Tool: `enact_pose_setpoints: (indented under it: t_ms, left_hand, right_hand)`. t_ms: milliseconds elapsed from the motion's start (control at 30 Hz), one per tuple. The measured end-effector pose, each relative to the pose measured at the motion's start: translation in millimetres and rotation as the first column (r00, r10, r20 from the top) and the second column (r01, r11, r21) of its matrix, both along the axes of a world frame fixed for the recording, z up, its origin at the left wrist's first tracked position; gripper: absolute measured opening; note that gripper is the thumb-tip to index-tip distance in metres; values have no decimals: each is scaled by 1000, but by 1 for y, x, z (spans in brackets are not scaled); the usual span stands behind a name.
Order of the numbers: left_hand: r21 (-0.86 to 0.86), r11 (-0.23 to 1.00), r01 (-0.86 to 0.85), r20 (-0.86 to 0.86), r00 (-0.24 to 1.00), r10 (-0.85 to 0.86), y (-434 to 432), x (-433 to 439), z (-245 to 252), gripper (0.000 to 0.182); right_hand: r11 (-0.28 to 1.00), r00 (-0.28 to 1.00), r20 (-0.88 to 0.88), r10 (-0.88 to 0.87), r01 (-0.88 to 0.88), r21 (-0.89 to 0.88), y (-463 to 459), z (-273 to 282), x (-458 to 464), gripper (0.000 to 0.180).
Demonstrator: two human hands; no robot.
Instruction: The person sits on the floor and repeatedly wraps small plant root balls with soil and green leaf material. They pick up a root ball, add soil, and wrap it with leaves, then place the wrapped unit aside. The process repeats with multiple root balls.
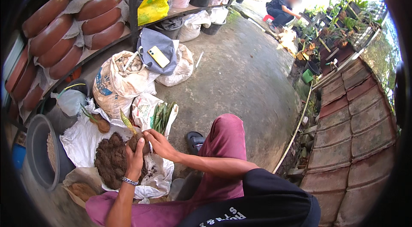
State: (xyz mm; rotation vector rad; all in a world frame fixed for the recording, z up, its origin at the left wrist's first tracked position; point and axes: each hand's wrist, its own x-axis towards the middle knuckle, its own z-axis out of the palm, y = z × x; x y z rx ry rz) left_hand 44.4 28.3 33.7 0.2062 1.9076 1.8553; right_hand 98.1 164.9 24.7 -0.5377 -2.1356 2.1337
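Observation:
My left hand (134, 160) cups a ball of dark soil (132, 142) from below, its thumb pressed to the near side. A yellow-green variegated leaf (126, 122) stands out of the top of the ball. The fingers of my right hand (162, 146) rest against the ball's right side. Beneath my hands, a heap of dark moist soil (109, 157) lies on a spread white woven sack (76, 145). Another brown root ball with thin green leaves (102, 125) lies at the sack's far edge. Several long green leaves (162, 117) lie in a white printed bag (144, 106).
A grey tub (41, 162) and a paper bag of brown material (80, 190) stand left. Beyond are a full woven sack (111, 90) and a phone (158, 56) on grey cloth. Racked brown pots (103, 9) line the left. A person (280, 11) crouches by plants far off.

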Motion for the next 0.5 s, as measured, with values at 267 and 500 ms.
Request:
enact_pose_setpoints:
  t_ms: [267, 500]
  left_hand:
    - [43, 999, -8, -12, 1000, 8, -1, 3, 2, 43]
    - [-92, 995, -39, -151, 988, 25, 0, 5, -13, 56]
  right_hand:
    - [992, 997, -74, -1, 10, 124, -12, -23, -7, 45]
    - [909, 998, -10, -70, 59, -413, -17, -15, -15, 48]
